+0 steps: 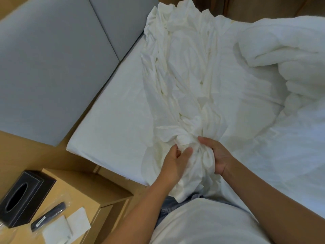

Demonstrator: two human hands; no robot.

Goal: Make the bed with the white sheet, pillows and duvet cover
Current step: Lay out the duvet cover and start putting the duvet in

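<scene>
Both hands, left hand [173, 163] and right hand [215, 156], grip the bunched sheet [186, 81] at the bed's [109, 110] near edge. It looks light, limp and crease-prone; finding a hem or corner should spread it better.

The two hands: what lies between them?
In the head view, a bunched part of the crumpled white sheet fills the gap between the left hand and the right hand. Both hands grip it, at the near edge of the mattress.
</scene>
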